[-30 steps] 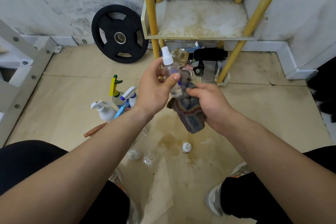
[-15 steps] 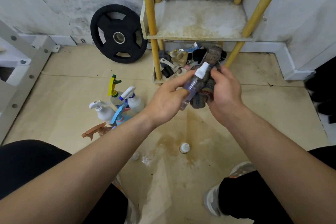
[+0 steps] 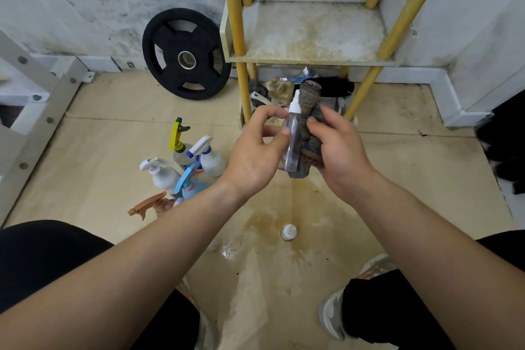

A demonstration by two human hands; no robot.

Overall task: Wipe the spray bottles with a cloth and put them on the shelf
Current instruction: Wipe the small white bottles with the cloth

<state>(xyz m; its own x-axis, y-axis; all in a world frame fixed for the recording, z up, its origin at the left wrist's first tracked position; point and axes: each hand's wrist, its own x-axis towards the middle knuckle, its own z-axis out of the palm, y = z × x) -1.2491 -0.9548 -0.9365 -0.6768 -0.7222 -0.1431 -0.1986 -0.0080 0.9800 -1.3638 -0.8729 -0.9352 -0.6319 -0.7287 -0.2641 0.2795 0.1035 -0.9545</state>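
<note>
A small clear spray bottle [image 3: 294, 136] with a white cap stands nearly upright between my hands, above the floor in front of the shelf. My left hand [image 3: 254, 153] holds it, thumb tip against its side and index finger curled just left of the cap. My right hand [image 3: 339, 148] grips a dark striped cloth [image 3: 310, 102] pressed along the bottle's right side. The shelf [image 3: 309, 34] has yellow posts and a stained, bare white tier. Several trigger spray bottles [image 3: 187, 170] stand clustered on the floor to the left.
A black weight plate [image 3: 186, 58] leans on the wall left of the shelf. Clutter [image 3: 279, 88] fills the space under the tier. A small white-capped bottle [image 3: 289, 231] sits on a wet stain below my hands. A white metal frame [image 3: 37, 99] is at far left. My shoe [image 3: 332, 312] is at lower right.
The bottle went from upright at left, to tilted into the cloth, to nearly upright now. The cloth swung from hanging below my right hand to standing beside the bottle.
</note>
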